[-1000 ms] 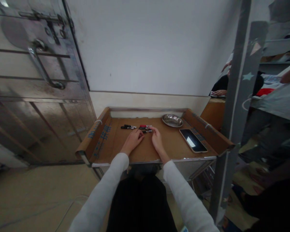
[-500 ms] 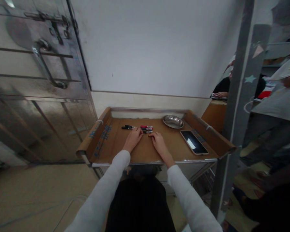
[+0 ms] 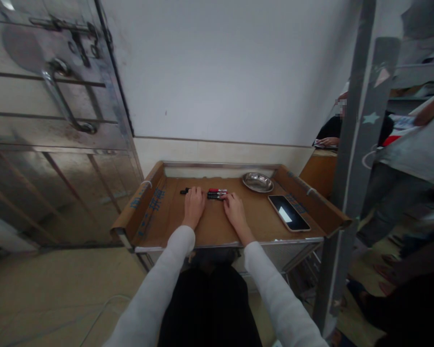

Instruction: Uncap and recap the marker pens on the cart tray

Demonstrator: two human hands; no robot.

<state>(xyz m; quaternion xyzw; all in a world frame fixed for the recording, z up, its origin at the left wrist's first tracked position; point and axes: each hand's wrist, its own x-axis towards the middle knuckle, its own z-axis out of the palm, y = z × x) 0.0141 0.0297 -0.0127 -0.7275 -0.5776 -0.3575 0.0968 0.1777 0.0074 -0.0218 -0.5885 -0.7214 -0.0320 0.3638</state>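
A short row of markers [image 3: 217, 194], red at the back and black in front, lies on the cardboard-lined surface of a small table [image 3: 173, 226]. Just left of the row, my left hand [image 3: 194, 205] has its fingers curled down over loose black markers [image 3: 183, 191], covering most of them. My right hand [image 3: 235, 209] rests by the row's right end, fingers stretched forward and the fingertips touching or very close to the nearest black marker.
Behind my right hand is a shiny metal dish [image 3: 258, 182], and a phone [image 3: 288, 213] lies at the right. Raised cardboard sides edge the table. A metal post [image 3: 354, 159] stands to the right, with people beyond it. A metal door [image 3: 58, 120] is on the left.
My left hand has moved left, off the row of markers and onto the loose black ones. My right hand has shifted slightly, staying beside the row's right end.
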